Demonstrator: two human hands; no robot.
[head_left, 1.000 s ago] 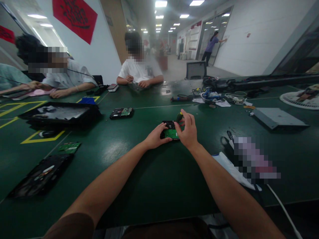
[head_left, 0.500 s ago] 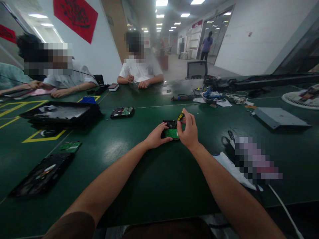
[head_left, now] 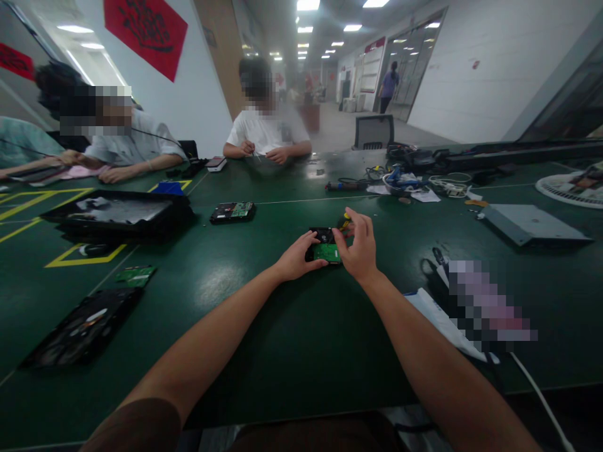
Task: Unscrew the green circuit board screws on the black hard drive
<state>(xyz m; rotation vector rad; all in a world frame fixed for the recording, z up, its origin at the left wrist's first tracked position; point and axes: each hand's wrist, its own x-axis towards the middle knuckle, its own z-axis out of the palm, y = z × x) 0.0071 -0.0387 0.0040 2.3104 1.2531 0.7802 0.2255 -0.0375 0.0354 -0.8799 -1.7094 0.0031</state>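
A hard drive (head_left: 326, 252) with a green circuit board lies on the green table in front of me. My left hand (head_left: 301, 256) grips its left end, thumb along the near edge and fingers on the far side. Above the drive's right end, my right hand (head_left: 357, 243) is closed around a screwdriver (head_left: 346, 218) with a yellow and black handle. The handle now leans away behind my fingers, and its tip is hidden. I cannot tell whether the tip touches the drive.
Another hard drive (head_left: 232, 212) lies beyond my left hand. At the left are a black drive casing (head_left: 85, 326), a loose green circuit board (head_left: 135, 275) and a black tray (head_left: 117, 216). A grey metal box (head_left: 534, 224) stands right. Co-workers sit across the table.
My right fingers have shifted on the screwdriver, whose handle now shows less and sits slightly lower. My left hand stays on the hard drive.
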